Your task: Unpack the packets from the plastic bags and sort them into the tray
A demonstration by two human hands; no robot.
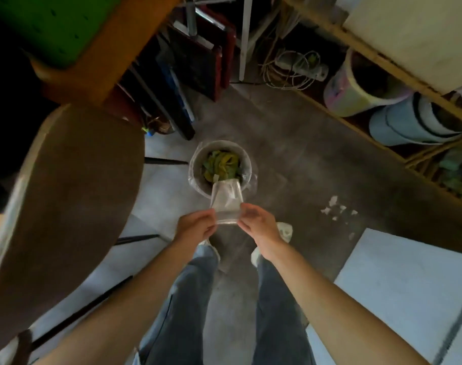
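Note:
A clear plastic bag hangs between both hands, just above and in front of a small round bin on the floor. My left hand pinches the bag's left edge and my right hand pinches its right edge. The bag looks see-through with no packet clearly showing inside. The bin is lined with clear plastic and holds green and yellow scraps. No tray is in view.
A round brown table fills the left. Dark boards lean at the back. A wooden shelf on the right holds buckets and cables. White scraps lie on the floor; a white panel sits lower right.

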